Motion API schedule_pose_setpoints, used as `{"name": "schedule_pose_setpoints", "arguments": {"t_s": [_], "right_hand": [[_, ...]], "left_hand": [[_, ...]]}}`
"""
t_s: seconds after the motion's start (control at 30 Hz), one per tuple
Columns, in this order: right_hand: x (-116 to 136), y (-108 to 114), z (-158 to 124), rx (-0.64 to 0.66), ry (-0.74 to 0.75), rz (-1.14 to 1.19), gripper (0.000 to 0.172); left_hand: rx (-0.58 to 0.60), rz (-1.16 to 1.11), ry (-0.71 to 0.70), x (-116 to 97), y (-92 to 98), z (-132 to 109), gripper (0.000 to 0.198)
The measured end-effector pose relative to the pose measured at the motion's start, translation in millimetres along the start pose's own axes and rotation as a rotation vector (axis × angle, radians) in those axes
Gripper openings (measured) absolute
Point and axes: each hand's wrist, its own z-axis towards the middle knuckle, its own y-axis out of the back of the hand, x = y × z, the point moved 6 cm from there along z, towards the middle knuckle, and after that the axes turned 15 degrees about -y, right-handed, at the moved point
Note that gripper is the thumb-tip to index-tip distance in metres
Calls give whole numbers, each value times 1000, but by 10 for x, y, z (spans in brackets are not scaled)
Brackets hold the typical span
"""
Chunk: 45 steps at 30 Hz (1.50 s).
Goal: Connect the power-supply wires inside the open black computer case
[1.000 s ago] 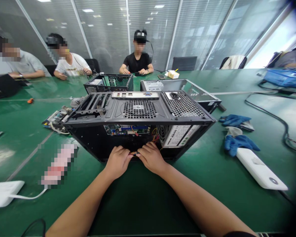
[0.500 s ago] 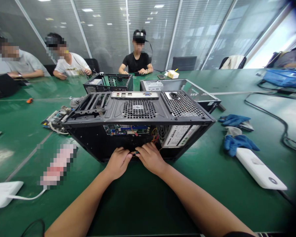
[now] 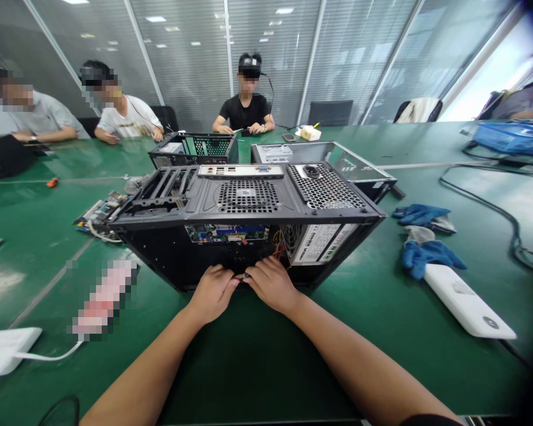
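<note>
A black computer case (image 3: 195, 204) lies in front of me with its open side towards me. Inside it show a blue motherboard (image 3: 253, 234) and, at the right, a labelled power supply (image 3: 322, 244). At the lower edge of the opening, my left hand (image 3: 213, 291) and my right hand (image 3: 270, 283) meet almost tip to tip. Both are closed on a small bundle of coloured cables (image 3: 241, 277), of which only a short piece shows between the fingers. Any connector there is hidden by the fingertips.
Behind stand another black case (image 3: 190, 158) and a grey case (image 3: 302, 155). A loose circuit board (image 3: 98, 216) lies left. Blue gloves (image 3: 433, 257) and a white power bank (image 3: 466, 302) lie right; a pixelated phone-like item (image 3: 104, 299) lies left. Several people sit around the green table (image 3: 426, 367).
My hands stay together at the cables, nearly unmoved, with slightly more of the coloured wires showing between the fingers. The view has shifted a little.
</note>
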Motion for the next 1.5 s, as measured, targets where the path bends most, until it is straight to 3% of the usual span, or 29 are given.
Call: {"name": "schedule_pose_setpoints", "arguments": {"t_s": [0.33, 0.57, 1.07, 1.5], "right_hand": [[-36, -51, 0, 45, -32, 13, 31], [-51, -49, -8, 54, -63, 52, 32], [-61, -59, 3, 79, -91, 45, 35], [-61, -75, 22, 132, -89, 61, 32]], "left_hand": [[-5, 211, -5, -79, 44, 18, 36], [16, 317, -68, -189, 174, 120, 37], [301, 326, -74, -235, 317, 275, 37], [139, 327, -70, -117, 146, 128, 37]]}}
